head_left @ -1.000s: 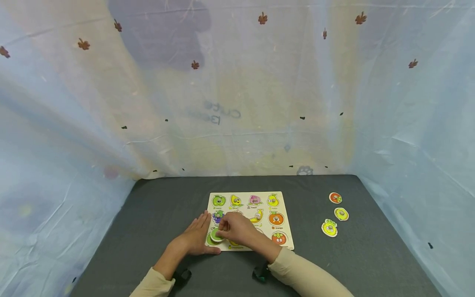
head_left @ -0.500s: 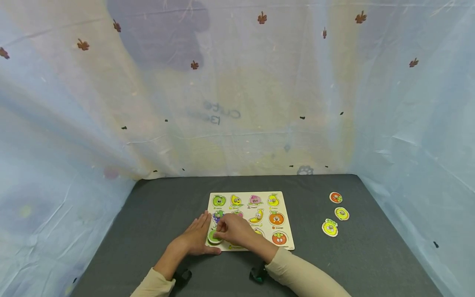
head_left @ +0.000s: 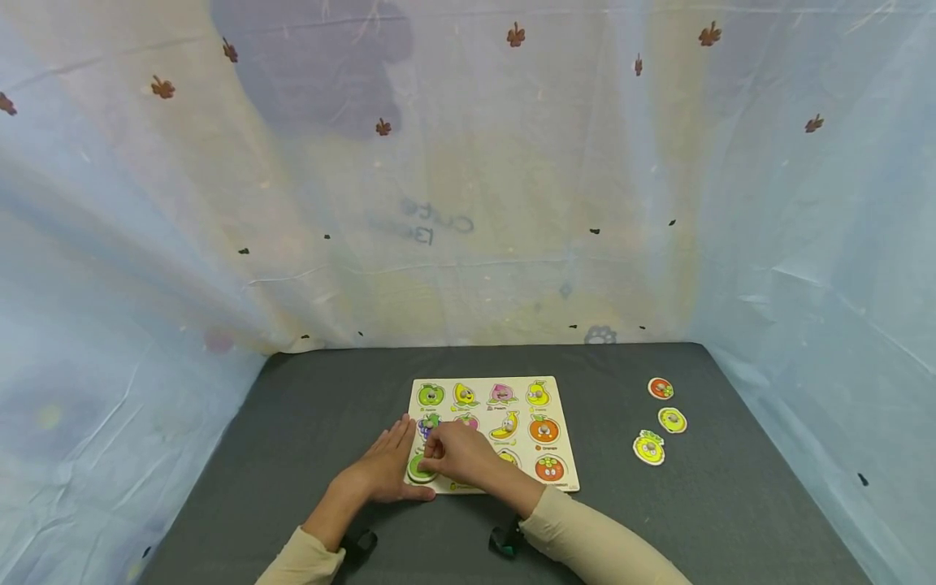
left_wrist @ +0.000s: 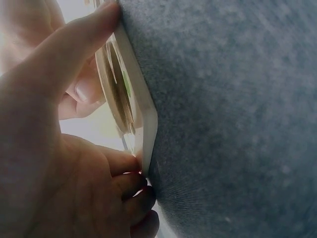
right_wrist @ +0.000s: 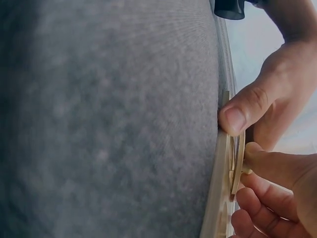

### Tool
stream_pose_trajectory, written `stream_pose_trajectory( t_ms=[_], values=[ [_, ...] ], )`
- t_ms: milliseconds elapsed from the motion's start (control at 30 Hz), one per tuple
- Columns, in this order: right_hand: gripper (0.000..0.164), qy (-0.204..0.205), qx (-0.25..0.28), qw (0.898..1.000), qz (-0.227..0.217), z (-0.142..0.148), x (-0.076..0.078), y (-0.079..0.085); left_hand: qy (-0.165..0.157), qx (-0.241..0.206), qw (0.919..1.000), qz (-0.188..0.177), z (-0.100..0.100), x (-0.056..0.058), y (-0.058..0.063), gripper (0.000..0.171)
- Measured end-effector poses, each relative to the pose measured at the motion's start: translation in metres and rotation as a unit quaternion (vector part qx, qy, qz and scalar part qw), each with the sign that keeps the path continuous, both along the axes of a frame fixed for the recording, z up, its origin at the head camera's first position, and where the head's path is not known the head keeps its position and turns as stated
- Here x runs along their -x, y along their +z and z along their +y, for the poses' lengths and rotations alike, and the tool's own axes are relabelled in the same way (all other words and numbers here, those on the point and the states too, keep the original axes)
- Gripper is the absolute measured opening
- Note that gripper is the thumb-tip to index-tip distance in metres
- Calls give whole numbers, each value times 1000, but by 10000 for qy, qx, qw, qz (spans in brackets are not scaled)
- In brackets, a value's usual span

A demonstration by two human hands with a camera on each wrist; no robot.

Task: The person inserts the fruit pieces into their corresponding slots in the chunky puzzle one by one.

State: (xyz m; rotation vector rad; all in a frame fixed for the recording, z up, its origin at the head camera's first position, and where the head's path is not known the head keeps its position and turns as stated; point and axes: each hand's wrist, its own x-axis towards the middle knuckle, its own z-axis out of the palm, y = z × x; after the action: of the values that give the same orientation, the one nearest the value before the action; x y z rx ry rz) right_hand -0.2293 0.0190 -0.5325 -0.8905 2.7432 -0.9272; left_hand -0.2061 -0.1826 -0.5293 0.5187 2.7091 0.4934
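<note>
A cream wooden fruit puzzle board (head_left: 567,481) lies on the dark table. My right hand (head_left: 468,457) pinches a round green puzzle piece (head_left: 418,469) over the board's lower left corner. The right wrist view shows the finger and thumb at the knob of the piece (right_wrist: 238,166), which stands slightly raised and tilted above the board (right_wrist: 216,191). With straight fingers, my left hand (head_left: 383,470) braces the board's left edge, its thumb at the near edge. In the left wrist view, its thumb and fingertips touch the board's side (left_wrist: 146,114). My right hand covers part of the lower row.
Right of the board lie three loose pieces: a red-orange round one (head_left: 661,388), a yellow round one (head_left: 672,420) and a yellow one with a green leafy top (head_left: 648,448). Pale printed curtains (head_left: 468,162) surround the dark table (head_left: 621,528) at the back and sides.
My right hand has shifted the green piece slightly left and toward me, so it covers more of the corner recess. The left hand stays in place.
</note>
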Motion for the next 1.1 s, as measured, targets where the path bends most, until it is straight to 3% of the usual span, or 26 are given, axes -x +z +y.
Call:
stream_pose_trajectory(
  t_ms=[700, 1100],
  values=[
    [24, 37, -99, 9999, -110, -2, 0, 6, -122, -93, 9999, -63, -1, 0, 2, 134],
    [22, 117, -212, 9995, -209, 2, 1, 6, -38, -62, 10000, 14, 0, 1, 3, 131]
  ],
)
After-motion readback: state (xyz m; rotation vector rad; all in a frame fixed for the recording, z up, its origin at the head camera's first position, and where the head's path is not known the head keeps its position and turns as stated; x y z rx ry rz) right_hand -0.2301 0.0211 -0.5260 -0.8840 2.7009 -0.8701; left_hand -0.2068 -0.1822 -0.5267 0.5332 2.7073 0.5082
